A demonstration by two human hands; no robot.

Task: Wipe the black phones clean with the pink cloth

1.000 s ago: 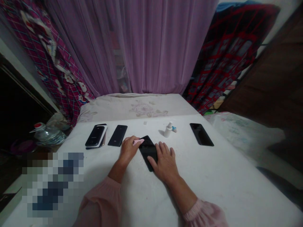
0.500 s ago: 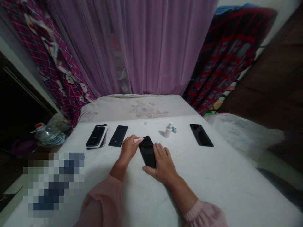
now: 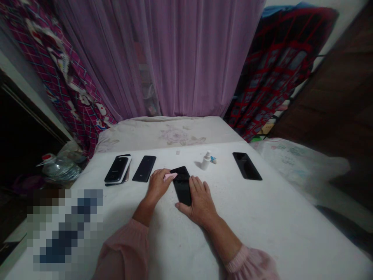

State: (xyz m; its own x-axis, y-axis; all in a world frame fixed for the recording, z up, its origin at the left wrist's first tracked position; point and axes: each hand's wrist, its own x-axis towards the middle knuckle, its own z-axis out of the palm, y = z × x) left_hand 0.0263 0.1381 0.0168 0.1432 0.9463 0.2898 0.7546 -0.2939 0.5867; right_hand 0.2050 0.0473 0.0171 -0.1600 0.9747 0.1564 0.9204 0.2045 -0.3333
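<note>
Pinching a pink cloth (image 3: pixel 170 176), the left hand (image 3: pixel 157 186) sits just beside the black smartphone (image 3: pixel 182 186), its long axis pointing toward the far edge of the white-sheeted bed (image 3: pixel 262 233); the open right hand (image 3: pixel 200 203) touches its right edge.

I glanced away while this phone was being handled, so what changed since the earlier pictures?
The right hand slid back toward the person: its thumb, earlier over the black phone, now lies by the phone's near end, and the phone sits slightly straighter. Nothing was let go. The left hand stayed at the phone's left edge with the pink cloth; the spray bottle stayed put.
</note>
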